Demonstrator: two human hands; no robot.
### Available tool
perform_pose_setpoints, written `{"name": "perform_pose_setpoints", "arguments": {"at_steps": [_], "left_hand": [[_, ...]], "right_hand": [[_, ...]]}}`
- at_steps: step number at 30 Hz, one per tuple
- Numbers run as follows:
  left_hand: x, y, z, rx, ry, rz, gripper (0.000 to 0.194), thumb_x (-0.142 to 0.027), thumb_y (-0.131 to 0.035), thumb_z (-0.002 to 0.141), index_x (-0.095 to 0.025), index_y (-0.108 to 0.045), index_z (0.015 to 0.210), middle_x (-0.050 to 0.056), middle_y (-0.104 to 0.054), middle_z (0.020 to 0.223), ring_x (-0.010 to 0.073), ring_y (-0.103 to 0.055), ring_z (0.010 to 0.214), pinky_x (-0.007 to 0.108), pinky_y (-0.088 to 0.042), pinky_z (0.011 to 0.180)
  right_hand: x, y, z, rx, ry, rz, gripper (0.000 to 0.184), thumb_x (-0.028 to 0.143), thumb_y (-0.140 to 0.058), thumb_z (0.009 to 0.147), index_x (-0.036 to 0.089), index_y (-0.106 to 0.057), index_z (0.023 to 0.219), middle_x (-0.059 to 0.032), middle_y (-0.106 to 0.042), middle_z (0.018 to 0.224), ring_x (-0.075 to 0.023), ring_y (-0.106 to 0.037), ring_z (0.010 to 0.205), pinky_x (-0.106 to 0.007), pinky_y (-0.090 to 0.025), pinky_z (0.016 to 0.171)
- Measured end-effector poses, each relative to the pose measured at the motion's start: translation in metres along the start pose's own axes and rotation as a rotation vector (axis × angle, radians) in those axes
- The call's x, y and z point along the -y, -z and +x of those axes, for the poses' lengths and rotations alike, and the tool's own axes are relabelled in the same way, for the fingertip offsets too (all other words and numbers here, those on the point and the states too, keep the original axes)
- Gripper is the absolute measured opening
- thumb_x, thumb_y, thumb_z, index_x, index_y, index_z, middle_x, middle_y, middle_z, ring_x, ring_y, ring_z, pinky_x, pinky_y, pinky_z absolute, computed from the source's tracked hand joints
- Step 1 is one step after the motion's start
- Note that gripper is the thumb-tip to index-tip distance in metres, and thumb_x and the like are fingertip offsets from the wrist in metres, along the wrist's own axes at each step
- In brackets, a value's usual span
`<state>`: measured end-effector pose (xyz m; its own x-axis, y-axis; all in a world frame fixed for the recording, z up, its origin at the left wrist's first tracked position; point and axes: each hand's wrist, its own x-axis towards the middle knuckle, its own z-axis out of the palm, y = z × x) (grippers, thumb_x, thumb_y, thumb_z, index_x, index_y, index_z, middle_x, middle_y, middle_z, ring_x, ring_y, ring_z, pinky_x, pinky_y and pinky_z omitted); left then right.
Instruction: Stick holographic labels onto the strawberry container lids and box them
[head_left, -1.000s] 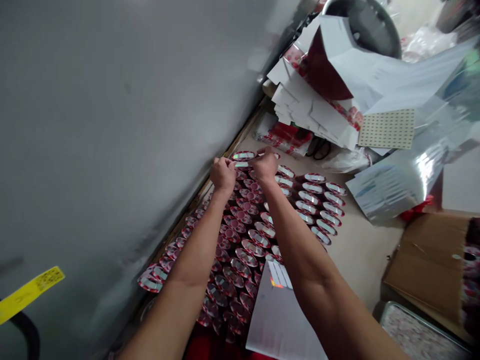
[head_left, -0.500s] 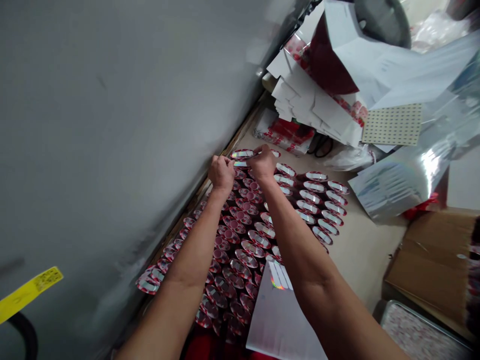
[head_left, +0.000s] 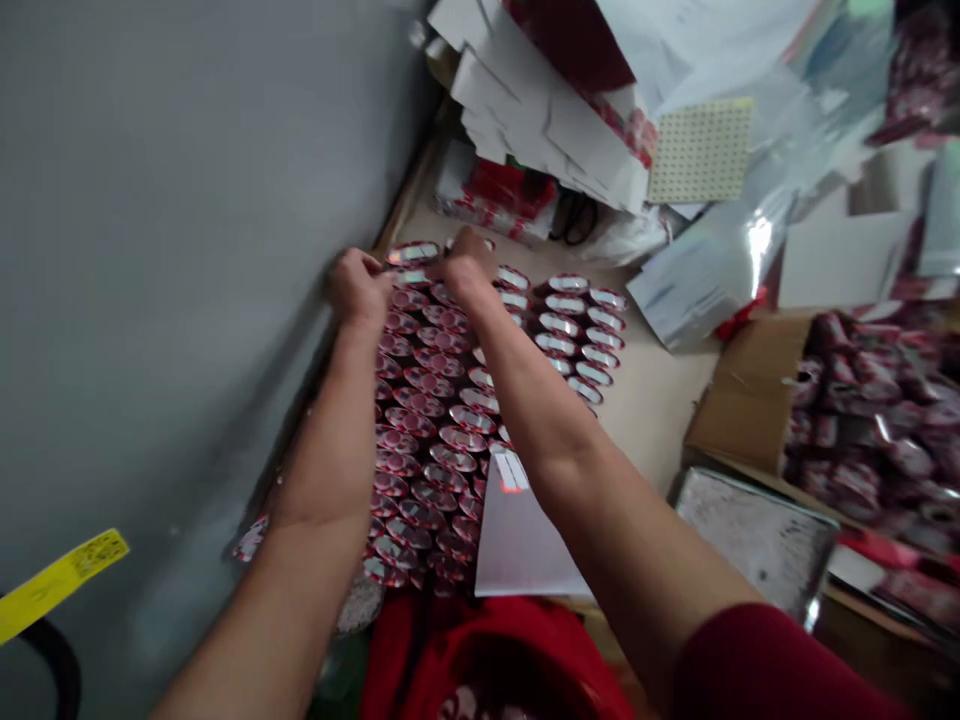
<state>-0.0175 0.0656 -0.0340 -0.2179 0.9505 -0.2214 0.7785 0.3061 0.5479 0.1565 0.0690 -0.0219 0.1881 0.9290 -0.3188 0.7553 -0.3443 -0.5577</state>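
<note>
Rows of small round-topped red-patterned packs [head_left: 426, 382] stand close together on the table. Many carry a white or silvery strip label on top. At the far end of the rows, a shiny strip label [head_left: 414, 277] lies across one pack top between my hands. My left hand [head_left: 360, 285] pinches at its left end, fingers closed. My right hand [head_left: 469, 262] is bent over its right end with fingers curled; the fingertips are mostly hidden and slightly blurred. A pale label sheet [head_left: 525, 550] with a few strips left on it lies over the nearer packs, beneath my right forearm.
A grey wall [head_left: 187, 250] runs along the left. White cards [head_left: 555, 130], a red-and-white packet [head_left: 502, 195] and a yellowish dotted sheet [head_left: 701, 150] lie at the back. To the right are a cardboard box [head_left: 742, 400] of wrapped red pieces and a metal-edged tray [head_left: 750, 540].
The head view has swung right and down, so the scene sits further left and higher. Both hands stay at the same far pack, the shiny label still between them.
</note>
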Motion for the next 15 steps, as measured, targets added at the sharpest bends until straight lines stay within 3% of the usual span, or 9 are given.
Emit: {"name": "perform_pose_setpoints", "arguments": {"at_steps": [3,5,8,10,13,15], "left_hand": [[0.0,0.004,0.005,0.0,-0.077,-0.031,0.026,-0.036,-0.074,0.09,-0.016,-0.058,0.094,0.004,-0.068,0.092,0.0246,-0.067,0.099,0.044,-0.049,0.098],[-0.005,0.007,-0.018,-0.044,-0.182,-0.072,0.028,-0.039,-0.065,0.098,-0.012,-0.057,0.1,0.004,-0.067,0.094,0.024,-0.066,0.104,0.046,-0.046,0.101],[-0.018,0.004,-0.098,-0.021,-0.364,-0.122,0.029,-0.038,-0.071,0.094,-0.014,-0.06,0.104,0.005,-0.068,0.098,0.0219,-0.065,0.1,0.04,-0.047,0.097],[-0.026,-0.008,-0.169,0.177,-0.521,-0.148,0.022,-0.033,-0.077,0.089,-0.017,-0.065,0.097,0.004,-0.068,0.093,0.0198,-0.063,0.09,0.036,-0.049,0.088],[-0.03,-0.033,-0.264,0.603,-0.822,-0.057,0.013,-0.026,-0.079,0.086,-0.021,-0.068,0.091,0.006,-0.071,0.097,0.0239,-0.064,0.098,0.038,-0.05,0.09],[-0.03,-0.049,-0.307,0.694,-0.908,0.086,0.019,-0.023,-0.079,0.085,-0.021,-0.07,0.101,0.009,-0.071,0.109,0.0279,-0.062,0.109,0.04,-0.049,0.095]], "right_hand": [[-0.01,0.028,-0.015,0.022,-0.033,-0.024,0.037,0.032,-0.072,0.082,0.015,-0.063,0.113,-0.0115,-0.07,0.109,-0.0278,-0.062,0.104,-0.041,-0.049,0.091],[-0.028,0.062,-0.046,0.04,0.055,-0.014,0.036,0.038,-0.074,0.081,0.014,-0.067,0.106,-0.0076,-0.07,0.103,-0.0243,-0.061,0.098,-0.035,-0.047,0.089],[-0.077,0.116,-0.126,0.113,0.044,-0.042,0.032,0.044,-0.076,0.08,0.014,-0.071,0.091,-0.0023,-0.067,0.085,-0.0184,-0.058,0.082,-0.029,-0.042,0.078],[-0.115,0.134,-0.196,0.209,-0.087,-0.12,0.027,0.042,-0.078,0.08,0.016,-0.072,0.081,-0.0003,-0.063,0.072,-0.0163,-0.056,0.071,-0.028,-0.038,0.07],[-0.16,0.111,-0.305,0.26,-0.225,-0.246,0.02,0.035,-0.078,0.082,0.021,-0.076,0.096,-0.0025,-0.068,0.081,-0.0193,-0.06,0.076,-0.028,-0.039,0.068],[-0.178,0.073,-0.367,0.213,-0.232,-0.302,0.024,0.026,-0.071,0.089,0.02,-0.074,0.112,-0.008,-0.072,0.097,-0.0223,-0.064,0.087,-0.03,-0.045,0.075]]}}
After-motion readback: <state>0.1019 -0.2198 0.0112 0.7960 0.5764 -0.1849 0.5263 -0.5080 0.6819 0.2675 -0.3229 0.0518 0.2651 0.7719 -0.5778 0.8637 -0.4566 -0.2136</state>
